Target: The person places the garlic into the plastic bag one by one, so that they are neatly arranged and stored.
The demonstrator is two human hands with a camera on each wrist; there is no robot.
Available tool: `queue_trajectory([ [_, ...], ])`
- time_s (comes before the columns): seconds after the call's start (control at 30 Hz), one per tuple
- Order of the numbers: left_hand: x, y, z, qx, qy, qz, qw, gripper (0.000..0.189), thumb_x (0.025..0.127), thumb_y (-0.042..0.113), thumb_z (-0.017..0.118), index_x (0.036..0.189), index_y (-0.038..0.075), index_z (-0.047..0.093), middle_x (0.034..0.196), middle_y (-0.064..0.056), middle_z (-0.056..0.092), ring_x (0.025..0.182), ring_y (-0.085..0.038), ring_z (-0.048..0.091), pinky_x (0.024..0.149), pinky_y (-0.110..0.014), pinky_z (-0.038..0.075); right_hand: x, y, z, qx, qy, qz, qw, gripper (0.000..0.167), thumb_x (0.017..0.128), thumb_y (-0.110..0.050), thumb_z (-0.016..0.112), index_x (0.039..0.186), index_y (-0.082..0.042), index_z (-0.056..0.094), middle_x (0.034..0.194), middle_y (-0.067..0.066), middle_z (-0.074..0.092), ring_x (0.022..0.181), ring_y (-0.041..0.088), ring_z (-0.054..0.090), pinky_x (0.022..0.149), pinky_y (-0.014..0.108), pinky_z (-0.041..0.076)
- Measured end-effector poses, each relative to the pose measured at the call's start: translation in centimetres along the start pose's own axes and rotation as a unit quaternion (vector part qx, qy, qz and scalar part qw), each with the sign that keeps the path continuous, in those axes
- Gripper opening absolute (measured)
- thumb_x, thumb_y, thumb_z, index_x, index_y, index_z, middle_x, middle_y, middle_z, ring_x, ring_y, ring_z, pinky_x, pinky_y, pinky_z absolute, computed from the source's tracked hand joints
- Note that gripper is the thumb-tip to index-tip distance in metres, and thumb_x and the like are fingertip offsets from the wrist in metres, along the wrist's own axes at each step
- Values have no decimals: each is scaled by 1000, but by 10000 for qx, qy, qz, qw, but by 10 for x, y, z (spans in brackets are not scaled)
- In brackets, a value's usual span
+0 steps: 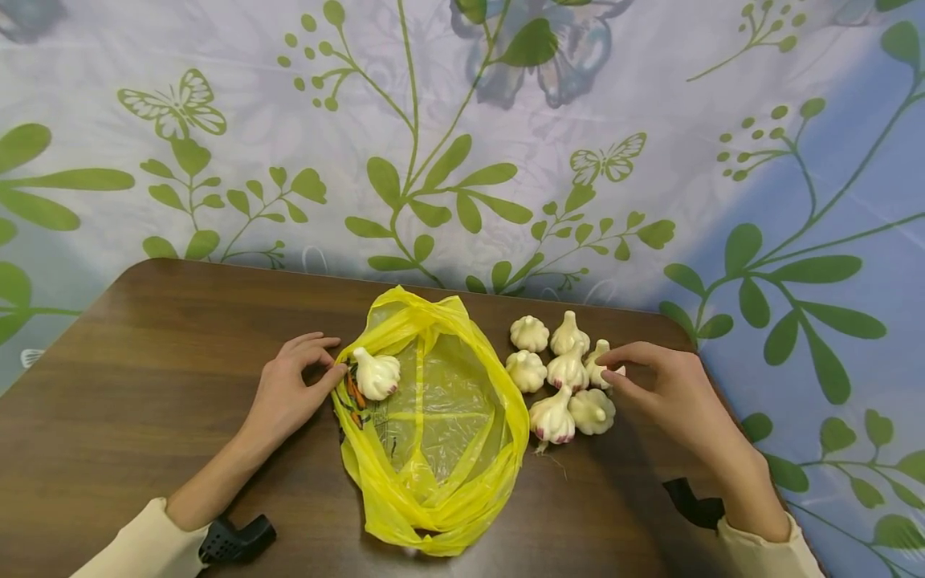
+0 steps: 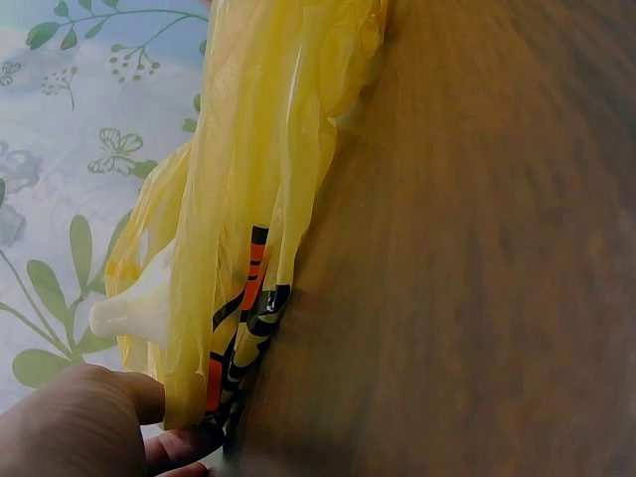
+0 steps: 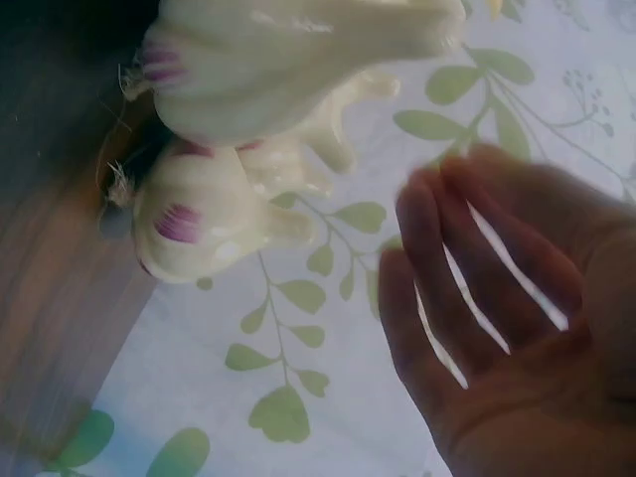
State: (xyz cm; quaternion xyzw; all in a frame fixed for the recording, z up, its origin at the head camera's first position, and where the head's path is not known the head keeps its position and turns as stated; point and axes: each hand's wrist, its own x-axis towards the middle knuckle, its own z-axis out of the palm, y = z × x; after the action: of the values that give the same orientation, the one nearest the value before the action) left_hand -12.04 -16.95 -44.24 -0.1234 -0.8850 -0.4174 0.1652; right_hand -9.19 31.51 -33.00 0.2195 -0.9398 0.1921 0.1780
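Observation:
A yellow plastic bag [image 1: 506, 461] lies on the table with its mouth spread wide. At its left rim my left hand [image 1: 289, 389] pinches the plastic between thumb and fingers. Just inside that rim sits a white garlic bulb [image 1: 376, 376]; its pale stem end [image 2: 124, 316] pokes out in the left wrist view. Several more bulbs cluster right of the bag, among them a purple-streaked garlic bulb [image 1: 553, 417]. My right hand [image 1: 672, 393] hovers at the cluster's right side, by a bulb [image 1: 596, 363]. The right wrist view shows its fingers apart from the garlic, holding nothing.
A brown wooden table [image 1: 181, 345] carries everything. Behind it and to the right hangs a patterned cloth [image 1: 448, 104] with green leaves and butterflies. Black wrist devices [image 1: 237, 539] sit by both sleeves.

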Motion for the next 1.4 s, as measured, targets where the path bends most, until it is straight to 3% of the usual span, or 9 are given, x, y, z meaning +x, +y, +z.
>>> queue_trajectory([
  [0.17, 0, -1, 0, 33, -5, -15, 10000, 16, 97, 17, 77, 82, 13, 70, 134, -18, 71, 142, -39, 51, 112, -66, 40, -2, 4, -4, 370, -822, -340, 9954, 47, 83, 10, 82, 111, -27, 79, 108, -13, 78, 96, 9, 72, 77, 16, 52],
  [0.33, 1, -2, 0, 56, -1, -18, 10000, 16, 96, 17, 77, 83, 13, 70, 134, -17, 71, 142, -39, 51, 112, -65, 40, -3, 9, -2, 609, -1213, -719, 9881, 55, 82, 19, 75, 111, -27, 80, 118, -9, 76, 109, 8, 70, 83, 16, 54],
  [0.5, 0, -1, 0, 23, 14, 2, 10000, 17, 97, 17, 77, 82, 13, 71, 133, -17, 72, 141, -38, 51, 112, -65, 40, -4, 11, 0, 699, -1492, -918, 9821, 54, 81, 18, 77, 110, -27, 80, 122, -4, 75, 115, 15, 68, 82, 23, 58],
  [0.67, 0, 0, 0, 53, 43, 45, 10000, 18, 97, 18, 77, 81, 14, 70, 133, -17, 72, 141, -38, 52, 111, -65, 41, -6, 12, 2, 709, -1769, -749, 9788, 48, 82, 8, 84, 112, -29, 80, 124, -3, 74, 115, 21, 67, 80, 27, 59],
  [1.03, 0, -1, 1, 95, 69, 63, 9999, 18, 97, 17, 77, 80, 14, 70, 132, -17, 72, 140, -39, 53, 111, -65, 42, -4, 14, 6, 415, -1862, -526, 9802, 35, 80, -9, 92, 107, -28, 81, 113, -11, 75, 105, 14, 69, 81, 35, 60],
  [1.4, 1, 1, 0, 99, 49, 36, 9999, 18, 96, 16, 77, 80, 13, 70, 132, -18, 72, 140, -39, 53, 112, -64, 42, -4, 16, 4, 335, -1825, -57, 9826, 19, 83, -24, 91, 99, -27, 81, 100, -16, 75, 89, 9, 71, 72, 29, 58],
])
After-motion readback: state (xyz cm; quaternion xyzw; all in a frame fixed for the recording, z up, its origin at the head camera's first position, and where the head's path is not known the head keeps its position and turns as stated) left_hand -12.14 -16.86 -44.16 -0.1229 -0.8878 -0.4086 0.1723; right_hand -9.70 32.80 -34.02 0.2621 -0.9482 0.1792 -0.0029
